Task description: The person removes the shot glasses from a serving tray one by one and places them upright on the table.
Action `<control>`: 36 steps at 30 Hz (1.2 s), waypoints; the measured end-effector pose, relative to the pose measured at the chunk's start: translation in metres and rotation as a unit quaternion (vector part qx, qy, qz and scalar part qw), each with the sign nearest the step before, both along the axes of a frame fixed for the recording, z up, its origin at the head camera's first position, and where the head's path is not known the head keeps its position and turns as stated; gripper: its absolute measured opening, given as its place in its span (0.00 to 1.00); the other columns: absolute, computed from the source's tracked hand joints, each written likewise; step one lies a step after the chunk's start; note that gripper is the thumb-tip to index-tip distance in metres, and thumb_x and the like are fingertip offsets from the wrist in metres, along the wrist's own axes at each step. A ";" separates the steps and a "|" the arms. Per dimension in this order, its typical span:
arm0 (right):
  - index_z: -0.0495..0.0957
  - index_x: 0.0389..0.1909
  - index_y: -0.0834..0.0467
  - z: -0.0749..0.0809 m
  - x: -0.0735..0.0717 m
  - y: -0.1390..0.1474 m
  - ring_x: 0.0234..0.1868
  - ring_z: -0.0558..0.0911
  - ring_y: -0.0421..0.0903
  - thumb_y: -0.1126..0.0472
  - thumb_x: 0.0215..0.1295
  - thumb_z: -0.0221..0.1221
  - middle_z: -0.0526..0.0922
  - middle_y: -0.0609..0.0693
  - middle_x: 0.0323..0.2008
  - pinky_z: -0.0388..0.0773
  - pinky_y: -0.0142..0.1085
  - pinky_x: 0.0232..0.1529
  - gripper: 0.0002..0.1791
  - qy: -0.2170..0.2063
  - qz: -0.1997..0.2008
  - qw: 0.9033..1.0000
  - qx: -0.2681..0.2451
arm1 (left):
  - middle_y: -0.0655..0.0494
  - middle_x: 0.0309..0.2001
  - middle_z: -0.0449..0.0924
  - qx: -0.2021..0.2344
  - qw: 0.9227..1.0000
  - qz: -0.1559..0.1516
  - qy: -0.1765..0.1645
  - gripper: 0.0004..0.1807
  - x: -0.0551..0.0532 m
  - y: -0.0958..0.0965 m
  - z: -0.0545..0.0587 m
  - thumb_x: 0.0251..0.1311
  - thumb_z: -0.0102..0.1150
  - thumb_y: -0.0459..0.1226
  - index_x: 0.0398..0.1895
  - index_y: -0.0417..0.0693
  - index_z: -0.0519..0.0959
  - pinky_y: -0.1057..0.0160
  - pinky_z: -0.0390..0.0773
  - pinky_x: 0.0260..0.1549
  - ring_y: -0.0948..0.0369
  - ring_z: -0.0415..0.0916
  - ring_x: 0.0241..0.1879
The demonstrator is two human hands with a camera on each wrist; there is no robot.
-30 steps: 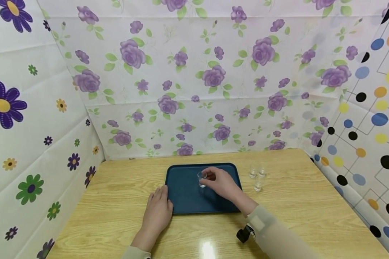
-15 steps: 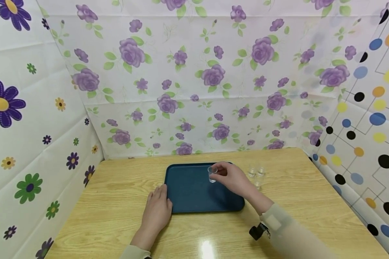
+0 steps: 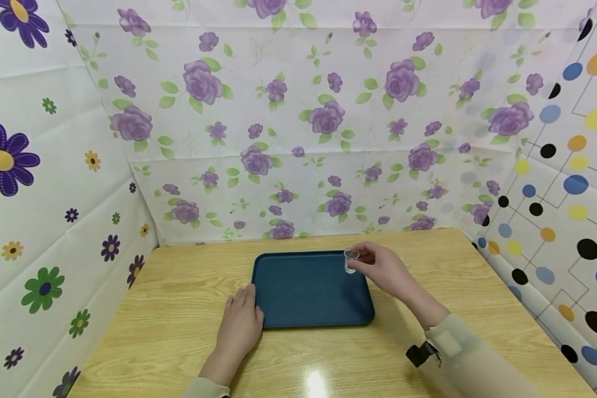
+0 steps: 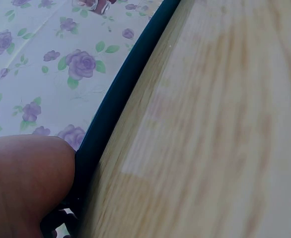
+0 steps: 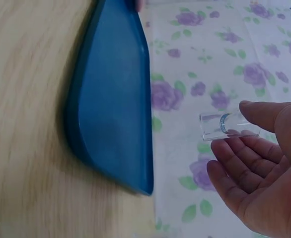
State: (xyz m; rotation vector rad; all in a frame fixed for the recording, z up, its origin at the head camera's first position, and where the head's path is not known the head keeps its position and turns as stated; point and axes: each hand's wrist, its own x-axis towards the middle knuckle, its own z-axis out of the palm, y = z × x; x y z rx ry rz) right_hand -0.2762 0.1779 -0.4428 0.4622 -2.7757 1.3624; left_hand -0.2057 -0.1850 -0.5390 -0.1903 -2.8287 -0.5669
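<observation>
A small clear shot glass [image 3: 350,265] is pinched between the thumb and fingers of my right hand [image 3: 384,272], above the back right corner of a dark blue tray [image 3: 305,296]. In the right wrist view the shot glass [image 5: 216,127] has a small blue mark on its side, with the thumb on one side and fingers on the other. My left hand [image 3: 240,320] lies against the tray's left edge, fingers extended. The left wrist view shows part of that hand [image 4: 29,181] touching the tray's rim [image 4: 118,99].
A wooden table [image 3: 179,309] bears the tray. Floral cloth [image 3: 298,138] hangs behind it, with patterned cloth on both sides. The small glasses seen earlier right of the tray are hidden by my right hand and arm.
My right hand has carried the shot glass rightward, from over the tray's middle to its back right corner, and now covers the other glasses. The left hand stays at the tray's edge.
</observation>
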 end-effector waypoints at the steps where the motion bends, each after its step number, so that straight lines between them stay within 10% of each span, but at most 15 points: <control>1: 0.84 0.65 0.51 0.001 0.000 0.003 0.56 0.88 0.50 0.49 0.80 0.69 0.88 0.49 0.55 0.87 0.53 0.58 0.19 0.002 -0.002 1.000 0.001 | 0.29 0.77 0.70 0.000 1.000 0.000 0.001 0.31 0.000 0.000 0.000 0.79 0.57 0.31 0.80 0.26 0.68 0.33 0.60 0.80 0.34 0.65 0.79; 23: 0.80 0.71 0.58 0.009 0.012 0.072 0.59 0.86 0.55 0.43 0.81 0.65 0.86 0.56 0.60 0.86 0.55 0.59 0.29 0.033 -0.056 0.998 0.016 | 0.30 0.78 0.70 -0.002 1.000 0.003 -0.004 0.31 0.000 -0.002 -0.004 0.80 0.57 0.32 0.80 0.27 0.67 0.33 0.60 0.80 0.35 0.64 0.80; 36: 0.77 0.73 0.61 -0.003 0.022 0.119 0.60 0.86 0.57 0.40 0.82 0.62 0.86 0.57 0.61 0.85 0.32 0.50 0.34 0.035 -0.087 0.995 0.028 | 0.29 0.77 0.70 -0.002 1.000 -0.001 0.002 0.31 -0.001 -0.002 -0.001 0.79 0.57 0.31 0.80 0.26 0.67 0.33 0.60 0.80 0.34 0.64 0.79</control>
